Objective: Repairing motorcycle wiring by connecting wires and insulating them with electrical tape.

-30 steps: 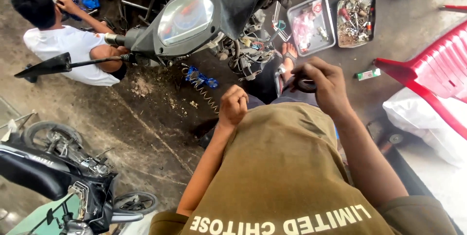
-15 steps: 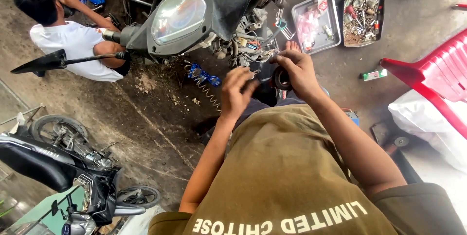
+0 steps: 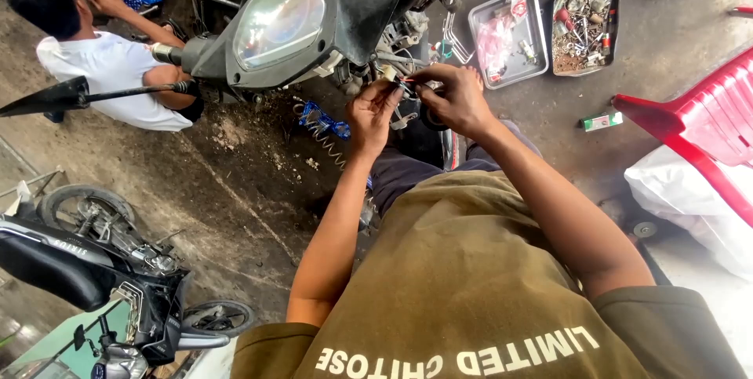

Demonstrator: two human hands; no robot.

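Here two hands, left hand [image 3: 372,112] and right hand [image 3: 455,101], pinch one wire [image 3: 405,83].

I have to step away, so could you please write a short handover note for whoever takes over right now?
Left hand and right hand meet below the motorcycle's headlight cowl, both pinching thin wires; which hand grips which wire is unclear.
Two metal parts trays sit on the floor beyond; a red plastic chair stands to the right.
Done: cowl loosened, wiring exposed.
Left: wires still loose in hand.

Thin wires [image 3: 404,83], red/orange strands, pinched between both hands' fingertips, just below the motorcycle's black headlight cowl [image 3: 314,18].
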